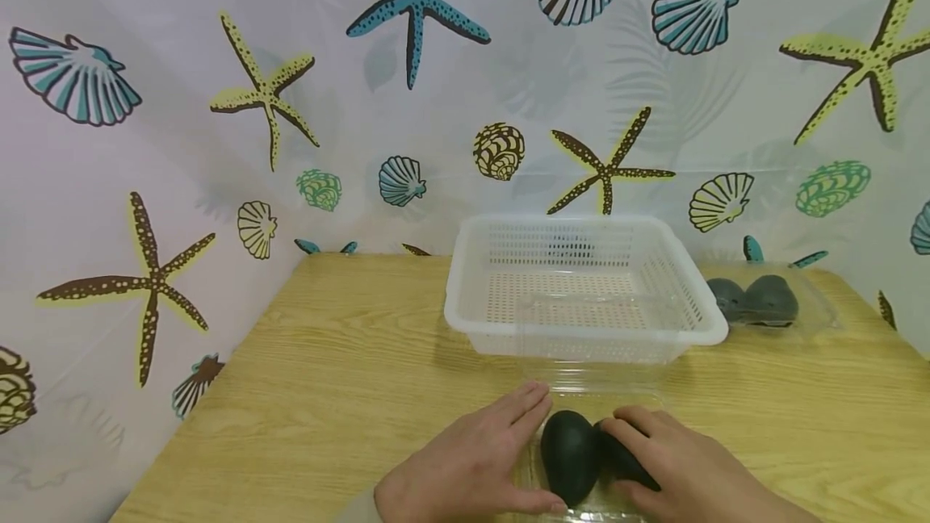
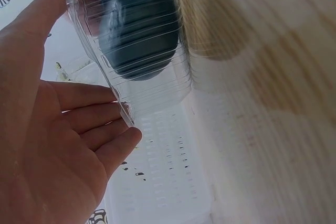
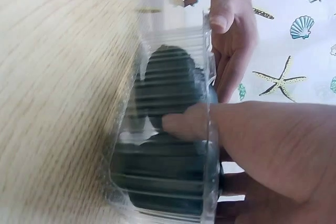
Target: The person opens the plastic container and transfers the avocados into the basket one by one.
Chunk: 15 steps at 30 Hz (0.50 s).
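Observation:
A clear plastic clamshell box (image 1: 533,474) stands on the table with its lid raised at the back, in front of the basket. Two dark, smooth avocados lie in it side by side. My left hand (image 1: 472,458) rests along the box's left rim, its fingers nearly straight at the back corner and its thumb near the front. Right beside that thumb is the left avocado (image 1: 570,458). My right hand (image 1: 683,462) reaches into the box and grips the right avocado (image 1: 623,458), partly covering it. Through the ribbed wall, the right wrist view shows the right thumb (image 3: 181,123) between the avocados.
Behind the box stands a white perforated plastic basket (image 1: 465,281). To its right, a second clear box (image 1: 817,313) holds dark avocados (image 1: 772,299). The wooden table (image 1: 327,394) ends at a curtain (image 1: 436,127) printed with starfish and shells.

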Available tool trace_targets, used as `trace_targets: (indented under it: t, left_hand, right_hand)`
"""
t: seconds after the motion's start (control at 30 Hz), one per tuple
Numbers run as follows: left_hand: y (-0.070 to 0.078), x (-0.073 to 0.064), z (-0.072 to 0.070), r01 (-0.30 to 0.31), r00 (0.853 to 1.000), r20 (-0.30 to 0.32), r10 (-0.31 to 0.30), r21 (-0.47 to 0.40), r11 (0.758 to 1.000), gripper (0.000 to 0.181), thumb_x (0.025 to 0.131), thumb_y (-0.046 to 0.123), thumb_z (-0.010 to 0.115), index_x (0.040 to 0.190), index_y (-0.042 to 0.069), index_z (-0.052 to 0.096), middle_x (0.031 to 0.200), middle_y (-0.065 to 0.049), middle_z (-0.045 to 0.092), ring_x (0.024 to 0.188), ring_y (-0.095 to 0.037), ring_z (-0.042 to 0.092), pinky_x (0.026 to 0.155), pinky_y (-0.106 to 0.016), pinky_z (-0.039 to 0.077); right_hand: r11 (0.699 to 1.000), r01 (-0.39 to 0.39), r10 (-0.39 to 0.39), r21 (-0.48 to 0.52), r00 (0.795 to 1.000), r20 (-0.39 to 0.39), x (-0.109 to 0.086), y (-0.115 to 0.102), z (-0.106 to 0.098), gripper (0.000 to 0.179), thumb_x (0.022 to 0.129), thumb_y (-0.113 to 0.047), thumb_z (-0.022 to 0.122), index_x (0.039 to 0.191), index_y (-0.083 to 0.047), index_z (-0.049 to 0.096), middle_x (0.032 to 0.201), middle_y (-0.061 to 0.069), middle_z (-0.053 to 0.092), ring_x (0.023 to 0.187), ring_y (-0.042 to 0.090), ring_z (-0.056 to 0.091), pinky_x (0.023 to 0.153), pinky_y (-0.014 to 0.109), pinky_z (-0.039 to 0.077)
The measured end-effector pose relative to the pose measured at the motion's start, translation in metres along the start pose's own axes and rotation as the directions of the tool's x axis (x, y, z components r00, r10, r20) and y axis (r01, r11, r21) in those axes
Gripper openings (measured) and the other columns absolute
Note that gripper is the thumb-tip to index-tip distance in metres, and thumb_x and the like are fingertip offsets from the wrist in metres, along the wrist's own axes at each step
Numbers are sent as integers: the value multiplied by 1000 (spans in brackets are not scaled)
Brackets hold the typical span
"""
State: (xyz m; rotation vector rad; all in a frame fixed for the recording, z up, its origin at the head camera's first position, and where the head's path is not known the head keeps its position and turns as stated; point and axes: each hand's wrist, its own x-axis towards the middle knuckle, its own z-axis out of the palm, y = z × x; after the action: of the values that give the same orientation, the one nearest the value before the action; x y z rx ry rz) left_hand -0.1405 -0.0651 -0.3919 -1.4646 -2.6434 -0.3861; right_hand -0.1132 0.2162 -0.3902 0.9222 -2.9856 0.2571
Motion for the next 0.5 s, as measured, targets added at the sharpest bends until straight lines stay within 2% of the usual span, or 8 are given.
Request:
trace_targets:
  t: [0.1,0.23,0.37,0.5]
  left_hand:
    - [0,0,0,-2,1000,-4,2,-8,1000,93,91,72,45,155,7,30,161,-9,31,150,-17,30,115,-31,39]
    - [-1,-1,-1,-6,1000,-15,5,-31,1000,92,90,71,46,155,8,31,161,-8,32,149,-16,30,114,-30,40]
    - [-1,-2,-1,-10,1000,-24,9,-38,999,92,90,71,47,155,8,31,161,-8,32,149,-16,31,113,-30,41]
    - [-1,-1,-1,-5,1000,-23,4,-43,999,92,90,71,46,155,8,31,161,-7,32,149,-16,30,113,-30,41]
  right_hand:
    - [999,-2,0,35,998,60,2,3,2,63,80,-38,80,133,-14,59,129,5,60,110,27,62,82,43,58]
    - [987,-55,31,148,987,157,6,5,1,65,81,-37,80,137,-15,56,134,7,58,113,29,60,87,48,56]
    - [970,-99,56,223,979,195,9,4,0,65,81,-37,80,138,-15,55,134,6,56,114,28,60,90,50,55]
    - [964,-135,94,230,979,182,9,4,1,68,81,-38,80,137,-9,55,131,7,58,111,26,62,88,47,56]
